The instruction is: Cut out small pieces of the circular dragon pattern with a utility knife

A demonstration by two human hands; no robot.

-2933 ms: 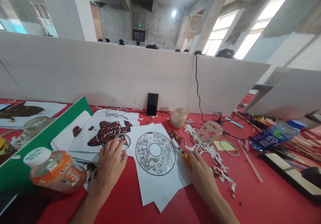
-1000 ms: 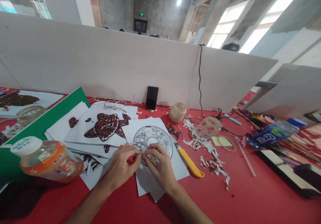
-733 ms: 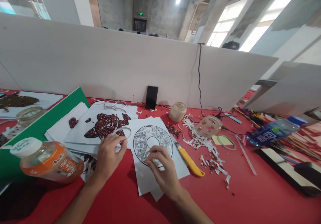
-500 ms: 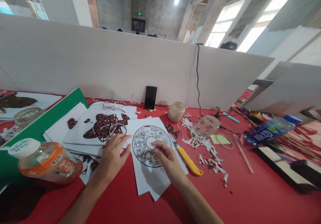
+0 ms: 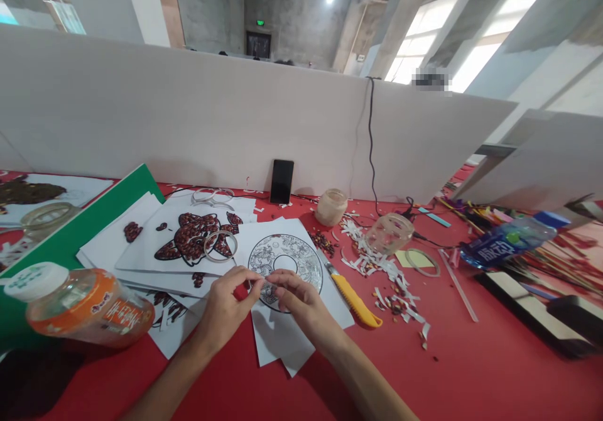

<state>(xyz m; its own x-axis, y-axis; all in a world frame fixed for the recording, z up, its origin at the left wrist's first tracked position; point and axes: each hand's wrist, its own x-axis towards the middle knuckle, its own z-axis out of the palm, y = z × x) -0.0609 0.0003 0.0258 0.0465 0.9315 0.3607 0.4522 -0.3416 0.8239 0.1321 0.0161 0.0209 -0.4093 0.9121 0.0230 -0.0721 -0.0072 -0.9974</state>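
Note:
Both hands meet over the lower left of a round black-and-white dragon drawing (image 5: 301,264) on white paper. My left hand (image 5: 230,301) has thumb and forefinger pinched together. My right hand (image 5: 296,298) is closed too, its fingertips against those of the left. Whatever sits between the fingertips is too small to make out. Behind my left hand, a roll of tape (image 5: 220,246) rests on a paper picture filled with dark red beans (image 5: 193,235). A yellow utility knife (image 5: 355,298) lies right of the drawing.
An orange-labelled jar (image 5: 94,308) stands at left before a green board (image 5: 141,179). Glass jars (image 5: 331,207), paper scraps (image 5: 377,264) and loose beans (image 5: 323,243) lie behind and right. A phone (image 5: 281,182) leans on the white partition (image 5: 211,113). A bottle (image 5: 509,242) lies at right.
My hands have come together: the left moved right and down off the bean picture's edge, the right moved slightly left. Their fingertips now meet over the drawing.

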